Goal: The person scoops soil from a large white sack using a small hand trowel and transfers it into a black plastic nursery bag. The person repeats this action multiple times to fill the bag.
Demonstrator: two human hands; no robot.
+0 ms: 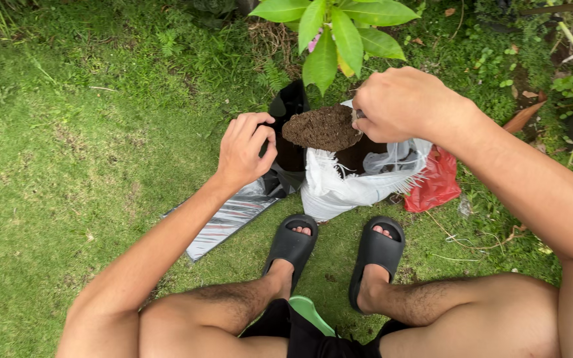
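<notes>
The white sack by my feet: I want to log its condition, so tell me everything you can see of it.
The white sack looks like woven plastic, its top edge rolled down and frayed. It stands open on the grass just ahead of the black sandals, dark soil showing inside. A red bag lies against its right side, a black planting bag at its left. The right hand holds a heaped scoop of soil above its mouth; neither hand visibly touches it.

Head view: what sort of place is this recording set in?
Most likely a garden or yard outdoors. Grass covers the ground, a leafy plant stands ahead, and the right hand lifts a scoop of soil over a white sack.
</notes>
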